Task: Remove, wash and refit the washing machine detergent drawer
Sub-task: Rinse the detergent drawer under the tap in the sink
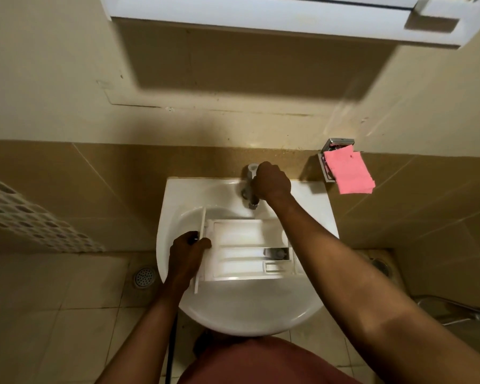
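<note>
The white detergent drawer (247,249) lies across the bowl of the white wash basin (241,309), its compartments facing up and its front panel to the left. My left hand (187,254) grips that front panel end. Behind the drawer stands the grey tap (250,187), and my right hand (272,180) is curled round its top. No water is seen running.
A pink cloth (349,173) hangs from a chrome holder on the tiled wall to the right. A white cabinet (288,15) hangs overhead. A floor drain (144,277) sits left of the basin, with a perforated white basket (31,214) further left.
</note>
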